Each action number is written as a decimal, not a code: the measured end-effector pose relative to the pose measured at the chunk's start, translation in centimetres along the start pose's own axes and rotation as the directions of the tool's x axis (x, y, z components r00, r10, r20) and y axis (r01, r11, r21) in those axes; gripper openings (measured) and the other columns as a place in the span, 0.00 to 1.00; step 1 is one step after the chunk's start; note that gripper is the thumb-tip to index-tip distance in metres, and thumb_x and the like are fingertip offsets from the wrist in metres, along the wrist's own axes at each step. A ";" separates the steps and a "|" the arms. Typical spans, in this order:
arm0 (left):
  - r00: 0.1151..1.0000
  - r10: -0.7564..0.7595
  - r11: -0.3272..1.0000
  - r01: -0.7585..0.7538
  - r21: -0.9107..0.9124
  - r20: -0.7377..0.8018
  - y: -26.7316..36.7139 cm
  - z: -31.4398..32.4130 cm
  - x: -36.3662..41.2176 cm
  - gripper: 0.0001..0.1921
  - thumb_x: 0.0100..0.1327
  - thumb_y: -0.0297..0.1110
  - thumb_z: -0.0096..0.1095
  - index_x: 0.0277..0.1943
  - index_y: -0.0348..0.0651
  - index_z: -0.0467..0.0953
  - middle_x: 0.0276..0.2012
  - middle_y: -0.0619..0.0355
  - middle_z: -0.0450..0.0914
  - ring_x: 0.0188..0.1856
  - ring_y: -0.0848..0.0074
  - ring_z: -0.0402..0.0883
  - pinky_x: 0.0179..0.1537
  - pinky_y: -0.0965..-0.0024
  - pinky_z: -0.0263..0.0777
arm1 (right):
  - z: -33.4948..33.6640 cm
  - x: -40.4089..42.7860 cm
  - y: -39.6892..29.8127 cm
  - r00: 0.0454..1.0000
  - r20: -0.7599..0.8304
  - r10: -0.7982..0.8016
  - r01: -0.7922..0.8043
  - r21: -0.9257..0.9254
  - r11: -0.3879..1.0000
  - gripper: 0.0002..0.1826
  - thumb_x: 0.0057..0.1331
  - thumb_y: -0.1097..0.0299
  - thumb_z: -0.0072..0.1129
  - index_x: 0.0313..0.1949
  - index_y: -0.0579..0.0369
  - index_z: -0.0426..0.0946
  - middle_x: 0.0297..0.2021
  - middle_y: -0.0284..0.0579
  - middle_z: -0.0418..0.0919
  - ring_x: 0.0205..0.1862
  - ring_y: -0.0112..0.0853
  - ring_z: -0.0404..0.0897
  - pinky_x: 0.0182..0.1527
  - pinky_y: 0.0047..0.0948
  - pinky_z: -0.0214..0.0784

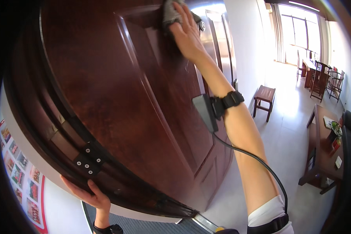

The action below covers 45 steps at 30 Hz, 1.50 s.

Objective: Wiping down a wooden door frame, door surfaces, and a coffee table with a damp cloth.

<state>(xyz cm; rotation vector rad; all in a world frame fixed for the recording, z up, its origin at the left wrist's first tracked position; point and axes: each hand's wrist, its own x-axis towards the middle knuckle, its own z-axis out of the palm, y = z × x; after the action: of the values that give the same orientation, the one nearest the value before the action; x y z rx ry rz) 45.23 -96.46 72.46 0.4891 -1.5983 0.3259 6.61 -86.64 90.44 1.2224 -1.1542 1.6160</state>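
Note:
My right hand [187, 32] is raised near the top of the view, pressing a grey cloth [172, 14] against the dark reddish-brown panelled door [105, 102]. A round lock fitting [202, 26] shows just right of the fingers. At the lower left my left hand [87, 194] rests on the edge of the dark door frame [125, 201], thumb and fingers apart. Above it, a black metal plate with several screws [88, 161] is fixed to the frame. A strapped device with a black cable [206, 112] sits on my right forearm.
A wooden stool [264, 95] stands beyond the door. On the right is a low wooden table [324, 146] holding a plant. A desk with chairs [318, 76] is farther back by the window. A poster with pictures [23, 175] hangs at left; a dark ribbed mat [140, 223] lies below.

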 end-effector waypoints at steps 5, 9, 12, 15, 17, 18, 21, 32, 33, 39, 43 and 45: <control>0.999 0.043 0.997 -0.042 0.062 -0.024 -0.4 0.3 0.4 0.31 0.64 0.31 0.44 0.67 0.33 0.43 0.67 0.44 0.46 0.69 0.56 0.44 0.67 0.59 0.37 | -1.0 -14.4 4.2 0.996 0.025 0.081 -0.077 -0.115 0.990 0.31 0.62 0.60 0.35 0.65 0.53 0.49 0.65 0.54 0.50 0.67 0.47 0.45 0.66 0.44 0.32; 0.998 0.052 0.998 -0.051 0.033 -0.045 0.3 0.5 0.2 0.31 0.64 0.29 0.44 0.67 0.33 0.43 0.67 0.45 0.46 0.69 0.56 0.44 0.67 0.58 0.37 | -2.4 -34.7 5.1 0.864 -0.033 0.503 -0.504 -0.048 0.862 0.30 0.67 0.58 0.30 0.65 0.61 0.47 0.67 0.52 0.44 0.69 0.46 0.40 0.67 0.42 0.31; 0.998 0.041 0.999 -0.040 0.013 -0.043 0.5 1.0 0.1 0.29 0.65 0.27 0.42 0.66 0.32 0.44 0.67 0.45 0.46 0.69 0.57 0.44 0.67 0.59 0.37 | -2.8 -39.2 4.6 0.585 -0.044 0.810 -0.809 0.035 0.587 0.31 0.66 0.57 0.32 0.65 0.61 0.47 0.67 0.53 0.42 0.69 0.46 0.39 0.67 0.42 0.30; 0.998 0.054 0.998 -0.052 0.047 -0.042 -0.2 0.6 0.0 0.28 0.65 0.26 0.41 0.66 0.31 0.44 0.67 0.44 0.47 0.69 0.58 0.44 0.66 0.60 0.38 | -2.8 -33.4 4.6 0.876 0.085 0.474 -0.474 -0.022 0.880 0.33 0.63 0.58 0.34 0.66 0.57 0.46 0.68 0.53 0.39 0.70 0.46 0.36 0.67 0.43 0.26; 0.997 0.051 0.996 -0.047 0.077 -0.050 -0.2 0.5 0.0 0.28 0.66 0.27 0.42 0.66 0.32 0.44 0.67 0.44 0.47 0.69 0.57 0.44 0.66 0.60 0.38 | -3.1 -23.2 5.1 0.963 0.156 0.219 -0.221 0.000 0.975 0.34 0.61 0.58 0.34 0.66 0.56 0.47 0.68 0.53 0.40 0.70 0.47 0.34 0.67 0.45 0.24; 0.999 0.010 0.999 -0.007 0.045 -0.052 -0.2 0.7 -0.2 0.29 0.66 0.29 0.42 0.66 0.32 0.44 0.67 0.44 0.46 0.69 0.56 0.45 0.66 0.59 0.38 | -3.1 -18.3 5.2 0.981 0.160 0.107 -0.110 0.006 0.994 0.34 0.59 0.59 0.35 0.66 0.55 0.48 0.68 0.52 0.41 0.70 0.47 0.35 0.67 0.46 0.23; 0.999 -0.018 0.993 0.023 0.114 -0.041 -0.6 0.7 -0.7 0.29 0.66 0.32 0.43 0.66 0.32 0.44 0.67 0.43 0.47 0.68 0.56 0.45 0.66 0.58 0.39 | -3.0 -6.5 6.7 0.953 0.183 -0.241 0.255 -0.054 0.966 0.34 0.56 0.62 0.36 0.66 0.50 0.50 0.67 0.53 0.43 0.69 0.48 0.38 0.66 0.49 0.25; 0.979 -0.144 0.950 0.177 0.258 -0.143 -0.5 1.2 -1.8 0.32 0.65 0.46 0.42 0.67 0.40 0.48 0.66 0.47 0.52 0.66 0.56 0.55 0.63 0.57 0.51 | -6.2 5.7 25.5 0.981 0.052 0.186 -0.135 -0.504 0.853 0.24 0.66 0.53 0.27 0.56 0.52 0.59 0.66 0.59 0.43 0.67 0.56 0.39 0.66 0.47 0.33; 0.986 -0.120 0.939 0.151 0.310 -0.116 -0.5 0.5 -1.1 0.32 0.65 0.46 0.42 0.67 0.40 0.48 0.66 0.47 0.52 0.66 0.56 0.55 0.63 0.57 0.51 | -3.9 1.4 25.8 0.984 -0.011 0.178 -0.160 -0.499 0.852 0.20 0.67 0.57 0.30 0.54 0.51 0.61 0.65 0.62 0.44 0.66 0.60 0.42 0.65 0.49 0.39; 0.995 -0.029 0.962 0.053 0.268 -0.095 -0.4 -0.3 0.4 0.31 0.66 0.45 0.41 0.67 0.40 0.47 0.66 0.47 0.51 0.66 0.55 0.54 0.63 0.56 0.51 | -3.2 -26.8 24.7 0.865 -0.122 0.487 -0.491 -0.004 0.871 0.36 0.67 0.46 0.33 0.66 0.60 0.44 0.67 0.54 0.44 0.69 0.45 0.41 0.68 0.38 0.31; 0.996 -0.030 0.959 0.053 0.280 -0.086 -0.9 1.1 -0.3 0.30 0.66 0.42 0.41 0.67 0.38 0.47 0.66 0.45 0.50 0.66 0.54 0.52 0.64 0.55 0.50 | -5.5 -31.8 26.6 0.416 -0.156 0.896 -0.907 0.003 0.422 0.37 0.67 0.45 0.31 0.66 0.59 0.44 0.67 0.51 0.42 0.70 0.43 0.37 0.68 0.36 0.28; 0.995 -0.034 0.951 0.062 0.303 -0.094 -1.0 0.3 -0.3 0.30 0.66 0.42 0.41 0.67 0.37 0.47 0.66 0.44 0.50 0.66 0.53 0.52 0.64 0.55 0.49 | -4.7 -25.4 26.6 0.774 -0.078 0.629 -0.632 -0.020 0.775 0.33 0.68 0.50 0.28 0.66 0.57 0.46 0.67 0.51 0.42 0.70 0.44 0.36 0.68 0.38 0.28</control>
<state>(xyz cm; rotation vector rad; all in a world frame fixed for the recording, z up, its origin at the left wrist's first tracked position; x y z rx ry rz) 45.46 -97.41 72.01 0.7402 -1.4533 0.5559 -13.84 -91.08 59.90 0.7652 -1.6660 2.0794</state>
